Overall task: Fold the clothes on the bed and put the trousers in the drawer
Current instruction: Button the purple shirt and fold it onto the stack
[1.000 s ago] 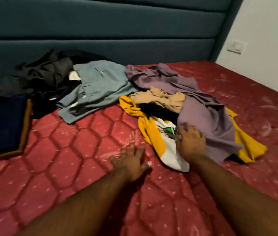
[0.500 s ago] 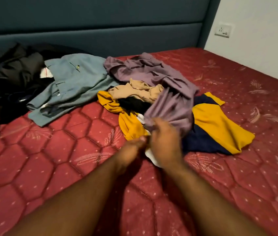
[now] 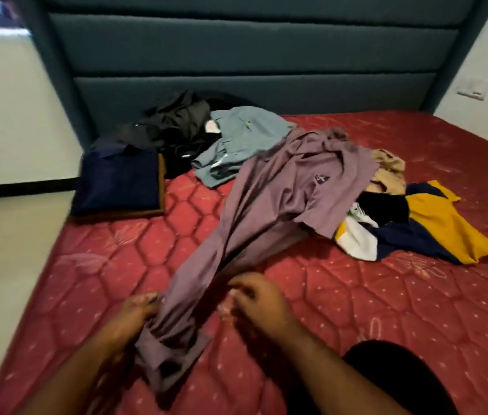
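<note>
A mauve shirt lies stretched from the clothes pile toward me across the red quilted mattress. My left hand grips its bunched near end at the left. My right hand has its fingers curled at the shirt's right edge; motion blur hides whether they pinch the cloth. Behind lie a grey-blue garment, dark clothes, a tan garment and a yellow, navy and white shirt.
A folded navy garment on a brown one lies at the bed's left edge. The teal padded headboard stands behind. Pale floor runs along the left, a white wall with a switch on the right.
The mauve shirt has been pulled off the pile toward me and now lies stretched out. Both hands moved nearer and left, and the camera swung left.
</note>
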{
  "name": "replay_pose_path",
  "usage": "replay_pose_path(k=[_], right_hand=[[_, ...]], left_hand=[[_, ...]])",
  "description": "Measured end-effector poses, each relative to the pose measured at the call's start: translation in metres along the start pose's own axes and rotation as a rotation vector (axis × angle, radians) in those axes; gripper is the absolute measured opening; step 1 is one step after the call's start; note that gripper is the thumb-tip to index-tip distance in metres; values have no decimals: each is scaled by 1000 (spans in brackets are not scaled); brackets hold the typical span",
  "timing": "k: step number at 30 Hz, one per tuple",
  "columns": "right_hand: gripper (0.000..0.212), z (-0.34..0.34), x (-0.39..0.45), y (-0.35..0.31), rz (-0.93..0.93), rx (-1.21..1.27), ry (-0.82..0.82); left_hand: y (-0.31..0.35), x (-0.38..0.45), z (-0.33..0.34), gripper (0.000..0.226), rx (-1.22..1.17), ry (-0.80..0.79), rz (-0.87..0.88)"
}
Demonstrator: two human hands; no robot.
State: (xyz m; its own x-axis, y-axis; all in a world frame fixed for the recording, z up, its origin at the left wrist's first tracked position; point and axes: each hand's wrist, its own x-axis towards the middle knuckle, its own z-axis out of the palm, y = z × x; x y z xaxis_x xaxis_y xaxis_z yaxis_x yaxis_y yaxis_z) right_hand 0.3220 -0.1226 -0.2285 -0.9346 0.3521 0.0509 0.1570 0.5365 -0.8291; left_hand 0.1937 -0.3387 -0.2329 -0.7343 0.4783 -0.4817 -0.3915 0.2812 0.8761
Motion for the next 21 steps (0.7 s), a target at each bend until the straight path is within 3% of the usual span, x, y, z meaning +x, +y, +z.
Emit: replay_pose_path(k=[1,2,4,6,7,9,10,11,12,14,17,19,21], right_hand=[[45,0,5,6,-17,-64,108],[53,6,7,9,-5,-135,113],[67,15,9,18,65,-314,14],[60,26,7,32,71,-549,-61],[48,36,2,35,41,-654,-85],[26,51,-7,28,3,-720,-55],[18,58,-12,20,-9,-708,-48],[14,66,-18,9,-47,-692,-78],[18,75,-26,-4,-118,-699,-172],[32,90,-48,-30,-258,-687,-441],[42,90,-77,-51,-337,-544,-622],[34,80,-81,-47,-327,-412,-586],[45,64,-72,-38,-271,-322,-434]], left_hand=[[-17,-17,-23,18,60,0,-53],[-38,-40,-51,19,111,23,-114],[-76,-76,-93,25,141,124,-236],[-101,-101,-116,30,167,307,-245],[-106,-112,-118,30,215,427,-184],[-96,-118,-112,32,558,652,10],[-86,-119,-104,35,713,737,187],[-76,-118,-94,37,792,722,417],[-72,-116,-84,37,811,599,592],[-72,-104,-60,39,768,304,771],[-91,-87,-39,66,797,21,675],[-107,-78,-40,77,995,3,555],[-118,-67,-54,72,1177,74,536]])
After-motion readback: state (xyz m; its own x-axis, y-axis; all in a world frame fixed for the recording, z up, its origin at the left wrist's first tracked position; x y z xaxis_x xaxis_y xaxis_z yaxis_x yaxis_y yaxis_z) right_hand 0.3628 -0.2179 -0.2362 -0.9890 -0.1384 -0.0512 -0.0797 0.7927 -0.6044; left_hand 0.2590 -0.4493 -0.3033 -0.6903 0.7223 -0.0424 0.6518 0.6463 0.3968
